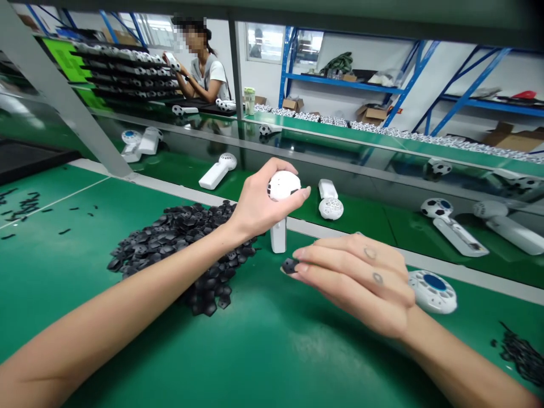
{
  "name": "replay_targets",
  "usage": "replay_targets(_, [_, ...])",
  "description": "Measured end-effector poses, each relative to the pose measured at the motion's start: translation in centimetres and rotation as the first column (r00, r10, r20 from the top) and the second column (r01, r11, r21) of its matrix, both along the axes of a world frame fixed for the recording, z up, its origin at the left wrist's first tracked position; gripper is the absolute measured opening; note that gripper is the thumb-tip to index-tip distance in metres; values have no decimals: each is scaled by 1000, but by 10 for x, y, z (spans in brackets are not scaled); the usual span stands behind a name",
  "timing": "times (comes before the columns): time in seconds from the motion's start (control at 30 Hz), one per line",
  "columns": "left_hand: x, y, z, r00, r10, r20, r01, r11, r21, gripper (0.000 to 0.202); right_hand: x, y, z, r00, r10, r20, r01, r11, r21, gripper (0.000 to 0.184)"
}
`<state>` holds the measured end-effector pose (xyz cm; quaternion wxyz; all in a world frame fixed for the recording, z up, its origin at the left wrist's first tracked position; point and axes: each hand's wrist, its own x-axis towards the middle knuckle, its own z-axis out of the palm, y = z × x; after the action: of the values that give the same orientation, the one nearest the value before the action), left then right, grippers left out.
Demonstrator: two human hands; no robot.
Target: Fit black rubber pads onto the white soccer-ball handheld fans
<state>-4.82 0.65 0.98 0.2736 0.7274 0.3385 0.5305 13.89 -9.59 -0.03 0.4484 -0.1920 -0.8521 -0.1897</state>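
My left hand (266,195) is wrapped round the head of a white handheld fan (285,184) styled like a football, with dark patches at its edges. Its white handle points down toward the green table. Between the fingertips of my right hand (357,277) is a small black pentagon piece (290,265), just below and right of that handle. A pile of black pentagon pieces (170,238) lies behind and beneath my left forearm. Beside my right wrist rests a white fan head (433,292) with a blue disc at its centre, partly hidden by the hand.
Several white fans, one of them a white fan (219,171) at centre left, lie on the green conveyor belt (374,218) beyond the table edge. Thin black strips (522,354) lie at the right. A co-worker (206,73) sits across, holding a fan. A slanted grey post (72,90) stands left.
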Motion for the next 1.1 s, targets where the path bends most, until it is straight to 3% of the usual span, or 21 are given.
replay_targets(0.1, [0,1,0,998,-22,59,24,999,-33,28,-1,4,10,989,-49,-137,23,982,-187,14])
replay_targets(0.17, [3,1,-1,980,-47,195,87,975,-203,28,-2,9,13,948,-130,-292,15,931,-365,11])
replay_targets(0.23, [7,1,-2,936,-52,347,203,887,-415,29,-2,15,13,886,-210,-413,-42,852,-522,7])
replay_targets(0.3, [10,-2,-3,895,-41,443,319,755,-574,30,0,20,10,841,-254,-477,-133,758,-639,4])
replay_targets(0.37, [14,-6,-4,876,-41,480,390,644,-658,33,2,24,7,829,-268,-492,-199,680,-706,3])
replay_targets(0.43, [17,-12,-3,877,-38,479,402,603,-689,36,3,26,4,839,-269,-473,-209,643,-736,3])
replay_targets(0.77, [22,-28,-4,937,-66,342,303,640,-706,53,0,23,9,908,-295,-298,-63,608,-791,9])
replay_targets(1.1, [23,-37,0,970,-37,238,190,727,-660,50,-4,21,0,835,-327,-442,-228,526,-819,12])
